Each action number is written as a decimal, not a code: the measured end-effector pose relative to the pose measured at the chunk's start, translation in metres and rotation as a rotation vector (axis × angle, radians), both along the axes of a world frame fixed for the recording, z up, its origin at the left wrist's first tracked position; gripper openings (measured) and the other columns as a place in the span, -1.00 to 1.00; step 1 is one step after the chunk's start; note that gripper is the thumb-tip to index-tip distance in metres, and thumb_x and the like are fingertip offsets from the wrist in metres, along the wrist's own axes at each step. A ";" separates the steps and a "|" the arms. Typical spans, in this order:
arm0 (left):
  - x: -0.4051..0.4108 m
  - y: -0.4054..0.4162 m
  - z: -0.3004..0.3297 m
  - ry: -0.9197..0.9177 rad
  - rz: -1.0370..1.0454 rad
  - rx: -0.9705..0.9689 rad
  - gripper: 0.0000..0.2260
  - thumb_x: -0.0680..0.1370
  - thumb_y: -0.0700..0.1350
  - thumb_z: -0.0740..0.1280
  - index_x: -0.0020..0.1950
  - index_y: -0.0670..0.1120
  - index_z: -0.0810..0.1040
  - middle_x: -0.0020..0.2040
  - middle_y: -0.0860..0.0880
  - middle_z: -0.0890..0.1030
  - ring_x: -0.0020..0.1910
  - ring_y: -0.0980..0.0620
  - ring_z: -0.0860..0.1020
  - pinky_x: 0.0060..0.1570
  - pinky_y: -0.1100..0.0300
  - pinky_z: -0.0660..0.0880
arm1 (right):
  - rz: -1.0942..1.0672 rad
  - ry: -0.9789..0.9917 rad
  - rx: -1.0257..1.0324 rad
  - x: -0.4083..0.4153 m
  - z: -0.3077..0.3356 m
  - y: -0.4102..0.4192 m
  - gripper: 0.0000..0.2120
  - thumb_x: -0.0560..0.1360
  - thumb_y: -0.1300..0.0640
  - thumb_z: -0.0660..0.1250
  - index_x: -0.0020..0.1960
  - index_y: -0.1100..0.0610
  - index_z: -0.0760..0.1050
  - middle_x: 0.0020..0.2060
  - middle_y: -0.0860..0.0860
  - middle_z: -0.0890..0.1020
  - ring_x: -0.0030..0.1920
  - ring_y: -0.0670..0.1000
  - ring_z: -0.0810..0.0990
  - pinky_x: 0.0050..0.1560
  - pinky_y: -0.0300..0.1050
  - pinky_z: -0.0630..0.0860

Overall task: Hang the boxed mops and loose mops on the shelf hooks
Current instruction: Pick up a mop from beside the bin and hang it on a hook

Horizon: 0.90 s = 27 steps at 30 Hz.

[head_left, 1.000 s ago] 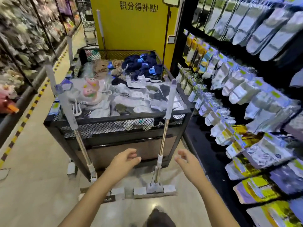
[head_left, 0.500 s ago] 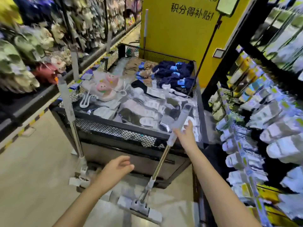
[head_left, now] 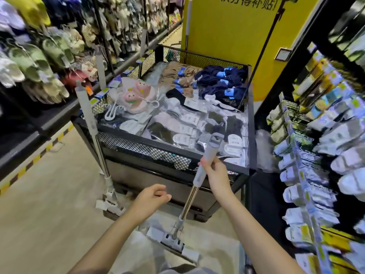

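Note:
A loose mop [head_left: 205, 165] with a grey grip, a metal pole and a flat grey head [head_left: 173, 243] stands tilted in front of me, its head on the floor. My right hand [head_left: 216, 173] grips its grey handle just below the hanging loop. My left hand [head_left: 151, 199] hovers lower left of the pole, fingers loosely curled, holding nothing. A second loose mop [head_left: 92, 133] leans against the left corner of the black mesh cart [head_left: 177, 153]. Two more mop handles, one [head_left: 100, 70] by the cart's left side and another [head_left: 188, 18] at its far end, stick up.
The cart is filled with packaged socks, folded dark clothes and pink slippers [head_left: 136, 95]. Slipper racks [head_left: 33, 62] line the left aisle. On the right, a dark shelf [head_left: 316, 155] holds hanging packaged goods. A yellow pillar [head_left: 227, 36] stands behind the cart.
My right hand reached up and took hold of the mop's grey handle, tilting the mop toward me. The view turned left and my left hand stayed low.

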State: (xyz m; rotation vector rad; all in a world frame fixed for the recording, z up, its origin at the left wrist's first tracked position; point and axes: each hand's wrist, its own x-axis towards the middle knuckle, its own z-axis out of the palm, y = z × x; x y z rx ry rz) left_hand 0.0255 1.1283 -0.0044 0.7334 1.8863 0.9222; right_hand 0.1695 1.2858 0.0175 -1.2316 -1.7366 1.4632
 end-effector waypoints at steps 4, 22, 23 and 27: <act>0.013 -0.002 -0.007 -0.016 -0.037 -0.012 -0.47 0.34 0.03 0.45 0.26 -0.12 0.51 0.00 0.01 0.63 0.06 0.05 0.59 0.21 0.11 0.46 | 0.029 0.021 0.095 0.012 0.025 -0.020 -0.79 0.55 0.02 0.28 0.02 0.17 0.53 -0.11 0.12 0.67 -0.03 0.14 0.63 -0.01 0.01 0.52; 0.048 -0.032 0.043 -0.117 -0.003 0.322 -0.60 0.47 0.15 0.28 0.00 -0.19 0.57 -0.15 0.02 0.52 -0.12 0.12 0.49 -0.01 0.25 0.37 | 0.380 0.280 0.389 -0.028 0.186 -0.090 -0.59 0.38 -0.19 0.29 -0.24 0.18 0.55 -0.34 0.13 0.62 -0.28 0.07 0.63 -0.21 0.13 0.53; 0.047 -0.041 0.045 -0.119 0.018 0.343 -0.62 0.47 0.14 0.27 -0.07 -0.19 0.55 -0.18 0.01 0.48 -0.15 0.10 0.45 -0.04 0.21 0.33 | 0.402 0.290 0.397 -0.033 0.189 -0.097 -0.56 0.38 -0.19 0.29 -0.24 0.22 0.54 -0.30 0.21 0.62 -0.27 0.10 0.63 -0.19 0.17 0.54; 0.036 -0.079 0.050 -0.072 0.146 0.384 -0.75 0.60 -0.02 0.24 -0.24 -0.08 0.41 -0.33 0.10 0.38 -0.29 0.15 0.37 -0.21 0.26 0.24 | 0.495 0.336 0.358 -0.061 0.199 -0.132 -0.58 0.39 -0.16 0.32 -0.22 0.23 0.56 -0.28 0.23 0.63 -0.28 0.00 0.66 -0.22 0.13 0.56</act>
